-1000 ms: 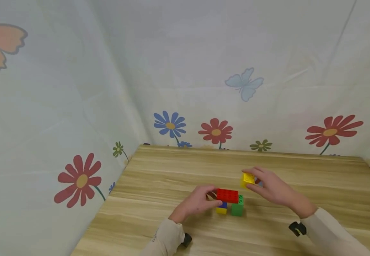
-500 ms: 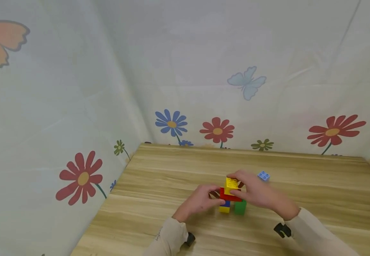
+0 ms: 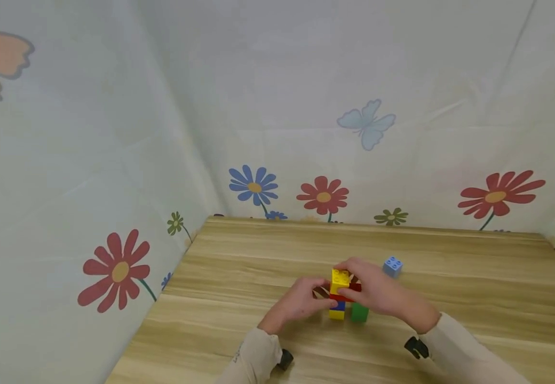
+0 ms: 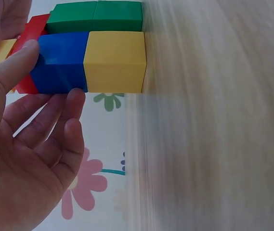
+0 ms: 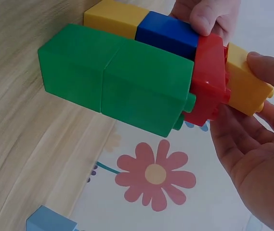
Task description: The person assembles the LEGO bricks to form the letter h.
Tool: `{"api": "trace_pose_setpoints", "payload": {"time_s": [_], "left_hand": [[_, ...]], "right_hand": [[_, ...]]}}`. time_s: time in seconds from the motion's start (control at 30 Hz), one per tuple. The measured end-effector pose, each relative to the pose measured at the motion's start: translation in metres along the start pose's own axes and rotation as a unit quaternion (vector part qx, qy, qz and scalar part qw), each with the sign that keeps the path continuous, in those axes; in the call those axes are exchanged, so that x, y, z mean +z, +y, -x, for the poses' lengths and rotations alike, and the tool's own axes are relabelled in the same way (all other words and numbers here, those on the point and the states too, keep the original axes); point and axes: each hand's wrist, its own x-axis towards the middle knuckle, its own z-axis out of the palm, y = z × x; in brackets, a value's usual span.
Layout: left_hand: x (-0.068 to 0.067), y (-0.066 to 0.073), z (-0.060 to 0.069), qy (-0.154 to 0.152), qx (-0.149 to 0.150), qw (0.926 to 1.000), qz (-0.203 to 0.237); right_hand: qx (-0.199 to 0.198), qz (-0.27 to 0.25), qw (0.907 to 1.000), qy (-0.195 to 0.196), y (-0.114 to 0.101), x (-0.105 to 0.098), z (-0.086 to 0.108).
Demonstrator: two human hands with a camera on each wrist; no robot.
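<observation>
A bridge of toy bricks stands on the table. Its left leg is a blue brick over a yellow brick; two green bricks form the right leg. Across both lies a red brick. My left hand grips the structure at its left end, thumb where blue meets red, fingers behind. My right hand pinches another yellow brick at the left end of the red one's top. A stud shows between them in the right wrist view; whether it is fully seated I cannot tell.
A light blue brick sits behind my right hand, apart from the structure. The wooden table meets a flower-printed cloth at its back and left edges.
My right hand has carried the yellow brick left and down onto the red brick, uncovering the light blue brick behind. My left hand has kept its grip.
</observation>
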Motion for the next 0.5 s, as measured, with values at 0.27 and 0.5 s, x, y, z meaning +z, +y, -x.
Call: {"api": "trace_pose_setpoints", "payload": {"time_s": [0.27, 0.5], "left_hand": [[0.0012, -0.0003, 0.0010, -0.005, -0.008, 0.9999, 0.005], [-0.0004, -0.0004, 0.0004, -0.001, -0.008, 0.9999, 0.006]], "right_hand": [[0.009, 0.010, 0.9999, -0.007, 0.0000, 0.0037, 0.0038], [-0.025, 0.018, 0.9995, 0.008, 0.0011, 0.0034, 0.0033]]}}
